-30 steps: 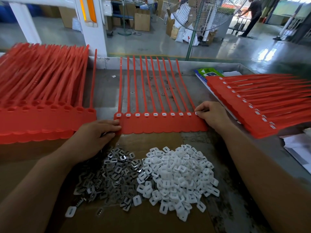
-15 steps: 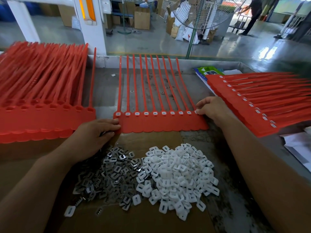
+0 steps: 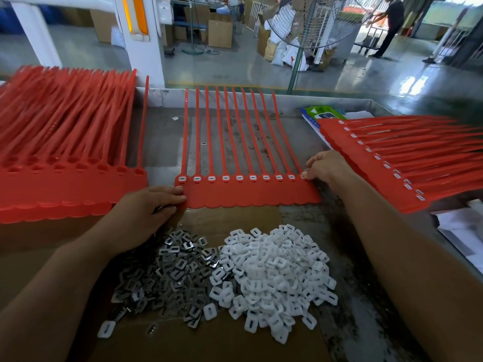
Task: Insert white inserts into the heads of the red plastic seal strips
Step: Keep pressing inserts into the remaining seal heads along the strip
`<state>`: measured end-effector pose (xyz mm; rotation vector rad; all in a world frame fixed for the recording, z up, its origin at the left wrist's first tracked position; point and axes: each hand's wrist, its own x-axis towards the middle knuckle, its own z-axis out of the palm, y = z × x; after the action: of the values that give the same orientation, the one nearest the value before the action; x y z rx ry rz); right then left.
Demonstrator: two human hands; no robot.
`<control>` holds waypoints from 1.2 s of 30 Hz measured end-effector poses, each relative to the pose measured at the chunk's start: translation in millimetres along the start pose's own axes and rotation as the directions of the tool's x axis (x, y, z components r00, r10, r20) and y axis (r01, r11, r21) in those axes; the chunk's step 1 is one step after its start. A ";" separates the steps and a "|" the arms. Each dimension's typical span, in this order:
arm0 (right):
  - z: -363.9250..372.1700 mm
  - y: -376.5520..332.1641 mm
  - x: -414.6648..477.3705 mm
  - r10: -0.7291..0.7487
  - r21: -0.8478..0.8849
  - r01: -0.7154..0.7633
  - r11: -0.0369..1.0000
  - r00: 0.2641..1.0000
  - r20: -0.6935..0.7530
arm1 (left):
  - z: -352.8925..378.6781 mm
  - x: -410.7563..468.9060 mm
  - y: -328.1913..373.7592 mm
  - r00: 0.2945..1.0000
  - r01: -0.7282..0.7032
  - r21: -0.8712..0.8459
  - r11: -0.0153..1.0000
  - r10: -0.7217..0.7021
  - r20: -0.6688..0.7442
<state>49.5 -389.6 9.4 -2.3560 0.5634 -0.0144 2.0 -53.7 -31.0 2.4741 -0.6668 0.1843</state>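
A sheet of joined red seal strips lies flat in the middle of the table, tails pointing away from me. White inserts sit in the row of heads. My left hand rests with its fingers on the sheet's near left corner. My right hand has curled fingers and pinches a white insert at the rightmost head. In front of me, on cardboard, lies a heap of loose white inserts.
A heap of grey metal clips lies left of the white inserts. A thick stack of red strips fills the left side. A stack of red strips with inserts lies on the right, over papers. A raised table rim runs along the far edge.
My right hand has shifted slightly away from me at the rightmost head. My left hand stays on the sheet's corner.
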 end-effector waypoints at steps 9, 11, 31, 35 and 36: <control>7.0 11.0 -3.5 -0.026 0.062 0.032 0.998 0.995 -0.094 | 1.3 1.6 -3.5 1.000 0.004 -0.009 1.000 -0.004 0.004; 9.9 15.5 -5.6 -0.082 0.022 0.086 0.996 0.987 -0.138 | 1.6 1.6 -4.0 1.000 0.002 -0.013 1.000 -0.002 0.006; -14.4 15.1 -40.4 -0.005 0.476 -0.141 0.868 0.956 0.293 | 2.8 3.0 -4.0 1.000 0.013 -0.012 1.000 -0.013 0.015; -1.7 11.6 -41.7 -0.016 0.548 -0.126 0.827 0.969 0.247 | 1.3 0.9 -1.8 0.999 0.037 -0.005 0.999 -0.037 0.004; 1.7 10.1 -41.0 -0.003 0.571 -0.127 0.811 0.975 0.221 | 0.9 0.2 -1.3 0.999 0.031 -0.014 0.999 -0.031 -0.016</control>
<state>8.7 -378.7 7.4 -1.7079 0.4497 0.0831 2.8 -53.4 -32.3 2.4653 -0.6203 0.1872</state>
